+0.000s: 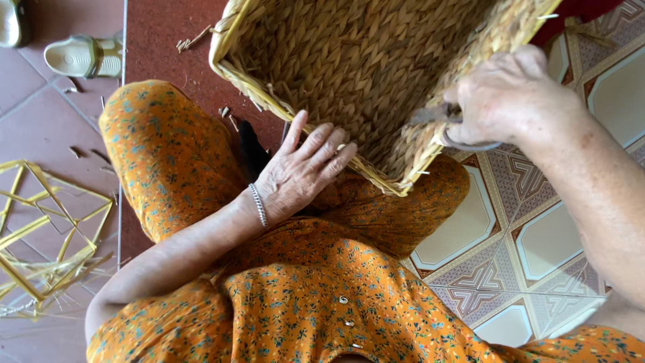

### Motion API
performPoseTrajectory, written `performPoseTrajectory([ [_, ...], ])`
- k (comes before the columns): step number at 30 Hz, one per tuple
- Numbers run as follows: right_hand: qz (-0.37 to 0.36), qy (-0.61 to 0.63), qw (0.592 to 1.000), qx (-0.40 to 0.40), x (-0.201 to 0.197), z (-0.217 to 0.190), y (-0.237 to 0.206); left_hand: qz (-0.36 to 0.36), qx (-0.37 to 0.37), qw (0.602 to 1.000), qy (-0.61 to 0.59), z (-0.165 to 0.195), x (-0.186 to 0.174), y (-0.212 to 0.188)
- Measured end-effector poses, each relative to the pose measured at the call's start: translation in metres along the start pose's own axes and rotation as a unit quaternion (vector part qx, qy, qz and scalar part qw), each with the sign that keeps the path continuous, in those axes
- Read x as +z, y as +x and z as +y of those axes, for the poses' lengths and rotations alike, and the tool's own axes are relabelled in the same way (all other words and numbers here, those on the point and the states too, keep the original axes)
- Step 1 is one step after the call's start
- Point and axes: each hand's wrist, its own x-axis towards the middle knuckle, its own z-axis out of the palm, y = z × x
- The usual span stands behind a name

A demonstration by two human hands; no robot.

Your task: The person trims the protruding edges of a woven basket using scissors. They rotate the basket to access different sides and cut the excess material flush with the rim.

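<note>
A large woven straw basket [363, 60] rests tilted on my lap, its opening facing me. My left hand [306, 168] lies flat against the basket's near rim, fingers spread, a silver bracelet on the wrist. My right hand [507, 94] is at the basket's right rim, closed around a pair of scissors [447, 124] whose grey handles and blades show by the weave. I sit in orange flowered clothing [302, 289].
A frame of yellow straw strips [47, 228] lies on the red floor at the left. A pale sandal [84, 57] is at the upper left. Bits of cut straw [191, 40] are scattered near the basket. Patterned tiles [531, 242] cover the floor at the right.
</note>
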Motion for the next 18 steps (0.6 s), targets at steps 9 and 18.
performPoseTrajectory([
  [9, -0.108, -0.094, 0.990, 0.001, -0.012, -0.023, 0.012, -0.019, 0.006, 1.000, -0.007, -0.007, 0.007, -0.010],
  [18, -0.108, -0.131, 0.986, -0.006, -0.014, -0.025, 0.027, -0.027, 0.004, 0.999, -0.026, -0.012, 0.004, -0.008],
])
